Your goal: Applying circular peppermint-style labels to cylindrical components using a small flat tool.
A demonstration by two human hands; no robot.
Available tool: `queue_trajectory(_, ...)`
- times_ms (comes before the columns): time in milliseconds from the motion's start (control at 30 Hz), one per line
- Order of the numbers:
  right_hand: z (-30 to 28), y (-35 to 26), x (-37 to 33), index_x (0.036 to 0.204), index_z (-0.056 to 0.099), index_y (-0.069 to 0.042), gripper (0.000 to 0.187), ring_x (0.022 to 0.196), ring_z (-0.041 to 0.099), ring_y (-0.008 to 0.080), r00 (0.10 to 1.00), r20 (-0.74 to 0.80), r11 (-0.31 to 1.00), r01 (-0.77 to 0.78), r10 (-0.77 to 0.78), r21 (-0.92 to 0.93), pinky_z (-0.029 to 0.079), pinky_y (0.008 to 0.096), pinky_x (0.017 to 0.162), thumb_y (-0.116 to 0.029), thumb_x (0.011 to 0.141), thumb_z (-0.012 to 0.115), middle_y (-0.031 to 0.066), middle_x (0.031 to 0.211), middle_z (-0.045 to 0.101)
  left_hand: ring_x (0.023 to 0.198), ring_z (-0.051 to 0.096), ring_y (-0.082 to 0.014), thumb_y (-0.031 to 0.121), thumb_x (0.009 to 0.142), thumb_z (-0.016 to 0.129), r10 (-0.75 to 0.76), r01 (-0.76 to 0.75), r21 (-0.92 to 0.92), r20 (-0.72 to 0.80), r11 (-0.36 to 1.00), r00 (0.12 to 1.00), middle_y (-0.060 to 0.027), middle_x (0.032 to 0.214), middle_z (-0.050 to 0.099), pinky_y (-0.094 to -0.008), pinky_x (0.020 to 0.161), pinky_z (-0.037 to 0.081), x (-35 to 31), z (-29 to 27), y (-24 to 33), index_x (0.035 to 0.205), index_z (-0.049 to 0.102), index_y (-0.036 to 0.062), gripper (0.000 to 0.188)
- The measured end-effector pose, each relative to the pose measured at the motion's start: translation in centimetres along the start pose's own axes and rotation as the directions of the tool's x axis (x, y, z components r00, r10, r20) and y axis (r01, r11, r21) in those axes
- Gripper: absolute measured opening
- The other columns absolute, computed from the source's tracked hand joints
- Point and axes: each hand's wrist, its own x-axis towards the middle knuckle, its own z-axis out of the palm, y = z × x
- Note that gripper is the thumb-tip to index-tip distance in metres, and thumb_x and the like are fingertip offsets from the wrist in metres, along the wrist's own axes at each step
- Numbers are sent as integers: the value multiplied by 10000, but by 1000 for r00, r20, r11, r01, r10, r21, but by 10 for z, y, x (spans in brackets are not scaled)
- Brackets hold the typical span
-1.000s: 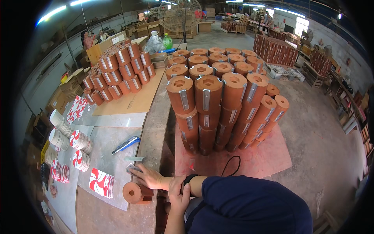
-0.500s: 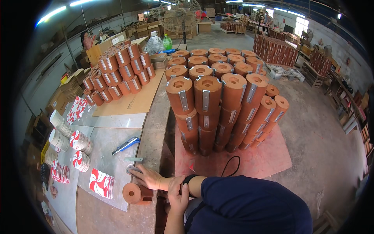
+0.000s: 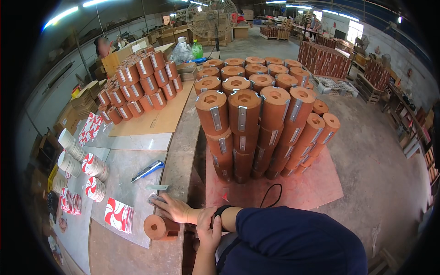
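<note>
- I see the metal piece [image 3: 153,197] lying on the table [image 3: 117,252], in the lower half of the frame, left of centre.
- The right hand [image 3: 174,209] rests fingers on it; whether they pinch, I cannot tell.
- The left hand [image 3: 209,230] lies over the right forearm [image 3: 193,215], firmness unclear.
- The piece seems thin, stiff, light, maybe slippery; its edges should be the best hold.

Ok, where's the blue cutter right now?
Left of centre in the head view: the cutter lies on the grey sheet, just above the pale strip.
</note>
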Motion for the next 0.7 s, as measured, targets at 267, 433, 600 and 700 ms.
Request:
queue_trajectory(267, -3, -1, 0, 1309, 424, -122, 511, 928, 563, 342, 1000, 0, 1000, -4, 4, 15, 478, 405, 782, -200, 834, 592, 169, 1149, 418, 911, 575, -339, 54, 804, 567, 21, -20, 13, -7, 1000, 1000, -178, 951, 611, -396, 888, 415, 1, 0, 1, 999, 598, -37, 217)
queue_trajectory(433, -1, -4, 1, 1307, 425, -128, 505, 935, 561, 344, 1000, 20, 1000, -22, 22, 21, 476, 407, 788, -207, 836, 590, 169, 1152, 419, 892, 574, -339, 57, 804, 571, 19, -19, -5, -8, 1000, 1000, -178, 942, 611, -390, 858, 426, 2, -2, 2, 993, 598, -39, 214)
queue_trajectory(600, -3, -2, 0, 1305, 425, -119, 500, 930, 559, 345, 999, 19, 999, -32, 32, 26, 473, 410, 780, -222, 843, 586, 171, 1147, 421, 891, 575, -336, 52, 799, 571, 32, -32, 13, -6, 999, 999, -178, 938, 610, -384, 851, 430, 2, 0, 2, 989, 597, -40, 212)
queue_trajectory(700, -3, -2, 0, 1307, 423, -114, 497, 916, 559, 344, 999, 33, 999, -40, 40, 15, 472, 412, 769, -230, 849, 579, 172, 1135, 422, 887, 576, -333, 46, 796, 570, 42, -42, 18, -12, 999, 999, -177, 932, 609, -380, 846, 432, 1, 0, 1, 986, 596, -40, 210)
